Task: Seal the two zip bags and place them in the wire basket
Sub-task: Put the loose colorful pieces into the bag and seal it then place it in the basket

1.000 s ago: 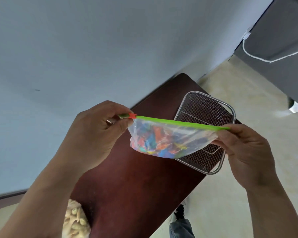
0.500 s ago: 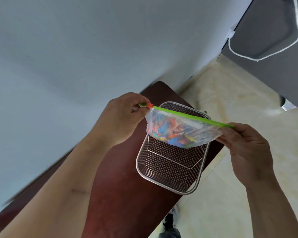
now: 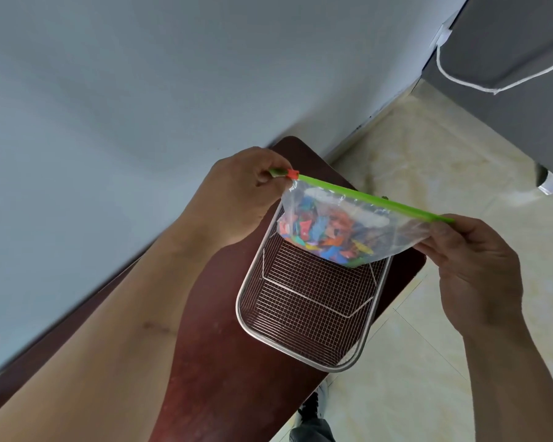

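Hovering zip bag [image 3: 339,228] hides basket [image 3: 304,314] top (contents blurry).

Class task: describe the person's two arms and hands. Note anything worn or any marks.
Both forearms are bare, with no sleeves in view. The left hand and right hand wear no gloves or watch. The left forearm carries a thin line-shaped mark.

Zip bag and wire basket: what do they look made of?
Zip bag: thin clear plastic film, glossy and crinkled, colourful pieces showing through; its green zip strip and red slider look like harder opaque plastic. Wire basket: fine metal mesh with a shiny silver rim, probably stainless steel.
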